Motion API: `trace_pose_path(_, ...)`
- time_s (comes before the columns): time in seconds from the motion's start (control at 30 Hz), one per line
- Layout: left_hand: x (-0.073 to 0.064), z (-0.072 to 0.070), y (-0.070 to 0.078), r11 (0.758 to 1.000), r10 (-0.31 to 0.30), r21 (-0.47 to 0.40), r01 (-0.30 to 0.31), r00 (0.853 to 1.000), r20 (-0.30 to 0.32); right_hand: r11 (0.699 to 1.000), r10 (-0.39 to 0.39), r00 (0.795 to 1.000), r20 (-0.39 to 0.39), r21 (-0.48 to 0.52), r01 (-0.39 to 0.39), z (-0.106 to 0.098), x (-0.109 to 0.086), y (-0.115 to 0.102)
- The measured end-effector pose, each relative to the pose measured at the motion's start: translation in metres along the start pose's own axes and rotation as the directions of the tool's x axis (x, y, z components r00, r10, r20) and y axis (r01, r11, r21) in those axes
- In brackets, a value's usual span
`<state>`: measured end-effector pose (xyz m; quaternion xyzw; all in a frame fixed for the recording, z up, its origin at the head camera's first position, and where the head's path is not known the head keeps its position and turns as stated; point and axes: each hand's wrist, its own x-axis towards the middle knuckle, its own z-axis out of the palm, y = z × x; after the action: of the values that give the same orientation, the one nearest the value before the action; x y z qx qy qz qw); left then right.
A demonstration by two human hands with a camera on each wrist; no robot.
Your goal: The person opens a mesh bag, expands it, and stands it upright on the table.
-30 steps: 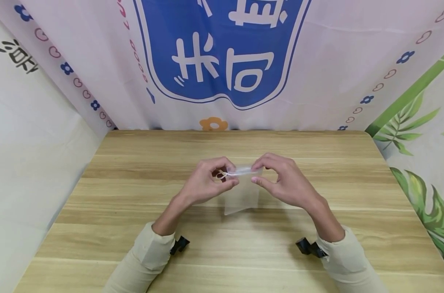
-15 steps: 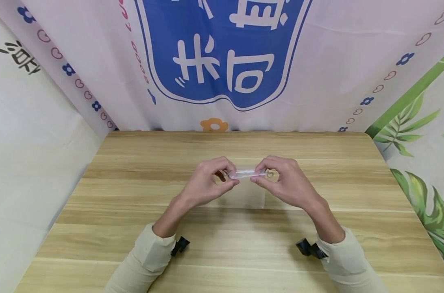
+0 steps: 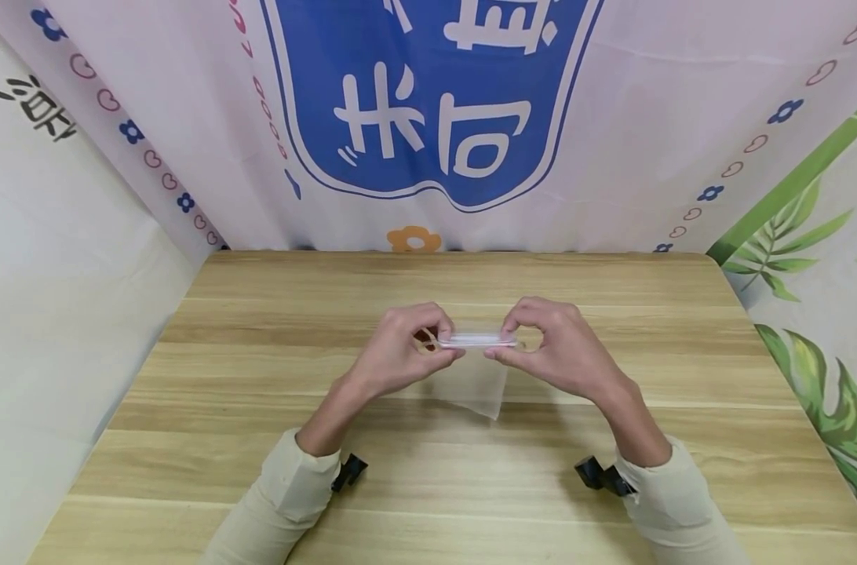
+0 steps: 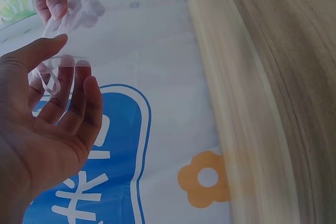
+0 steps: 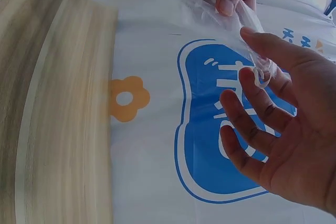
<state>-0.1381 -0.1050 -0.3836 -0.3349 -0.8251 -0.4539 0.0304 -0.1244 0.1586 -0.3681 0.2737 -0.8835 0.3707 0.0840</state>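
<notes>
L hand point(image 3: 398, 353) pinches one end of the clear bag point(image 3: 472, 383), R hand point(image 3: 561, 349) the other, both grips near-closed; it's up over the tabletop point(image 3: 464, 510), btwn 'em, top edge running L-R, neither hand nearer.

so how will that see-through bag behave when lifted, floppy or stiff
Probably floppy: the bag looks creased in both wrist views. Likely light for its size too, since its see-through material looks thin.
</notes>
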Motion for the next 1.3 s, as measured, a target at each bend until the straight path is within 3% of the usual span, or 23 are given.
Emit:
trace_pose_path(0.23, 0.0003, -0.0019, 0.0003, 1.0, 0.01, 0.003, -0.01, 1.0, 0.004, 1.0, -0.025, 0.999, -0.025, 0.004, 0.025, 0.0006, -0.0007, -0.0007)
trace_pose_path(0.43, 0.001, 0.0004, 0.0028, 0.998, 0.057, 0.031, -0.058, 0.998, 0.022, 0.998, -0.065, 0.997, -0.034, 0.009, 0.066, 0.0036, 0.0012, -0.0029)
trace_pose_path(0.73, -0.0002, -0.0026, 0.0018, 1.0, 0.018, 0.012, -0.017, 1.0, -0.023, 0.999, -0.032, 0.999, -0.018, -0.021, 0.032, -0.0007, -0.0003, -0.0033)
trace_pose_path(1.3, -0.0004, -0.0081, 0.0046, 0.998, 0.055, 0.033, -0.056, 0.998, 0.029, 0.999, -0.032, 0.999, 0.001, -0.016, 0.032, -0.0054, -0.0014, -0.0025)
